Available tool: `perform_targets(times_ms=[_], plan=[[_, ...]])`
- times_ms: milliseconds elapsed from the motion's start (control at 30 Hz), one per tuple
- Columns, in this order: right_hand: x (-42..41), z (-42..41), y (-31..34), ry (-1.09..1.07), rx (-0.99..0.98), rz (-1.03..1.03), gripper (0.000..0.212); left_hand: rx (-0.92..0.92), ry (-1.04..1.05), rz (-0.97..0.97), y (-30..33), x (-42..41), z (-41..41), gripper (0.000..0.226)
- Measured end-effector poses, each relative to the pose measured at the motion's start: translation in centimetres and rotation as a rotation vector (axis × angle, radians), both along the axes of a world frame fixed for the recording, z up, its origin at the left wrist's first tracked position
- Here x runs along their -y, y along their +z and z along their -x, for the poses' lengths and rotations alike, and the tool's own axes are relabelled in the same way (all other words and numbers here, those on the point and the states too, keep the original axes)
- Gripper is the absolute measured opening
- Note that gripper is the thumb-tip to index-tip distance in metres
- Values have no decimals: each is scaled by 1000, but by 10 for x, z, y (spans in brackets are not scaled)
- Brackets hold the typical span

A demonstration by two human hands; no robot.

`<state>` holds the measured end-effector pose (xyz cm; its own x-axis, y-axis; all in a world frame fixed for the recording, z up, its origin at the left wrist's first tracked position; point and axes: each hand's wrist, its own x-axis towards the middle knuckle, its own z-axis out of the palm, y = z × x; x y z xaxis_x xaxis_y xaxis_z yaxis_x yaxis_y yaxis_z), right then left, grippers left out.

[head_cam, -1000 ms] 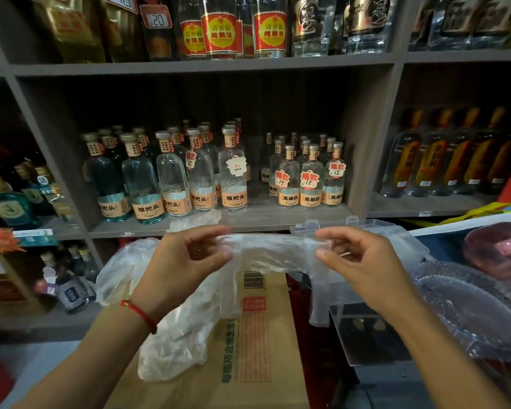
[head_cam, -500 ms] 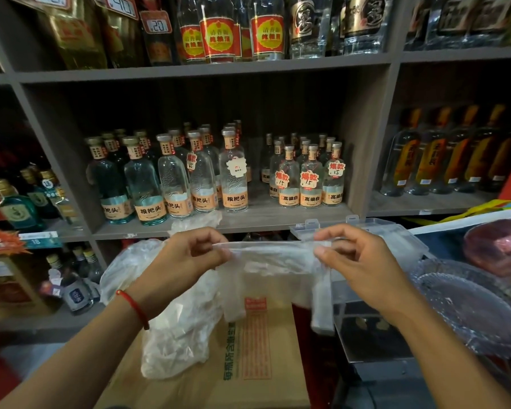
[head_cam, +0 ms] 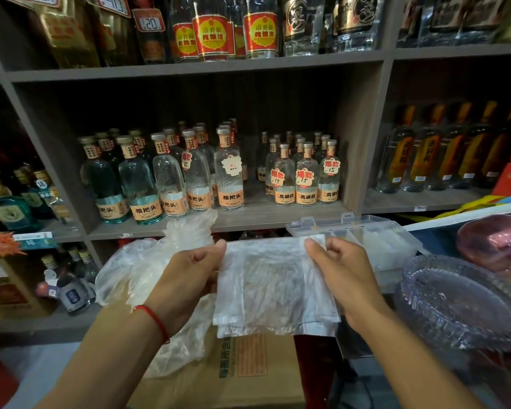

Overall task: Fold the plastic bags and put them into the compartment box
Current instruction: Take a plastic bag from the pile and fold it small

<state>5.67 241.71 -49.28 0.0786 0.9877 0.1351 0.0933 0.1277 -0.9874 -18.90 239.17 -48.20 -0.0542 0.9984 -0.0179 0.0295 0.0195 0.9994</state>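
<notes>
At the centre of the frame, the left hand (head_cam: pixel 186 278) and the right hand (head_cam: pixel 341 276) are holding a flattened clear plastic bag (head_cam: pixel 273 286) between them, each pinching an upper corner with thumb over curled fingers. The bag is hanging as a wide rectangle, its top edge running left to right and its layered lower edge pointing down toward the cardboard box (head_cam: pixel 242 376). A loose pile of bags (head_cam: pixel 136 270) is lying left of centre. The clear compartment box (head_cam: pixel 375 240) is sitting open at right of centre, behind the right hand.
</notes>
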Motion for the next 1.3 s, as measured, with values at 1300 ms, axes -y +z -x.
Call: perform_targets(times_ms=[1300], plan=[[-4, -29, 2, 215, 347, 170, 70, 59, -200, -74, -42, 9, -12, 36]])
